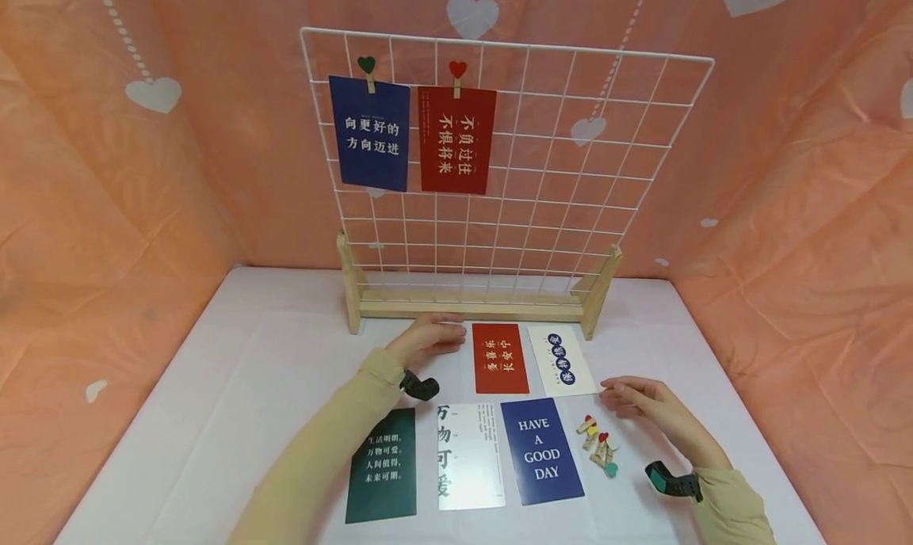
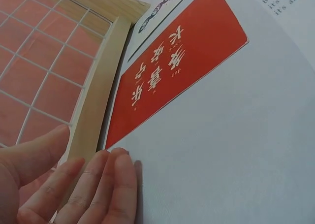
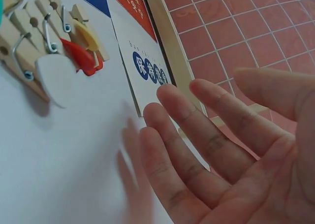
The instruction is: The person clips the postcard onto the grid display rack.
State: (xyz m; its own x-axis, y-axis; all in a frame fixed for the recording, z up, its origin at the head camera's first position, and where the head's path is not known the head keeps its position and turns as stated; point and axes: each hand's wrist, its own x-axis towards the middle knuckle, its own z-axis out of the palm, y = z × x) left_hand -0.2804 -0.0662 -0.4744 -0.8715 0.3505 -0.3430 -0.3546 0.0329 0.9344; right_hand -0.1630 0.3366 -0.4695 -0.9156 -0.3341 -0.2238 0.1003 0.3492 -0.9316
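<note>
My left hand [image 1: 426, 336] is held with relaxed fingers just left of a red card [image 1: 501, 360], close to the wooden base of a white wire grid. In the left wrist view its fingertips are near the corner of that red card [image 2: 167, 71], with nothing in the hand. My right hand [image 1: 647, 404] is empty too, fingers spread loosely beside a white card with blue round marks [image 1: 571, 383]. Below that hand lies a small pile of wooden clothespins [image 1: 599, 447] with coloured hearts, seen closer in the right wrist view as clothespins [image 3: 37, 42].
The wire grid [image 1: 528, 165] stands at the back on wooden feet [image 1: 349, 291]. A blue card [image 1: 371, 165] and a red card [image 1: 455, 181] hang from it by heart clothespins. A green card [image 1: 385, 489], a white card [image 1: 478, 474] and a blue card [image 1: 542, 442] lie in front.
</note>
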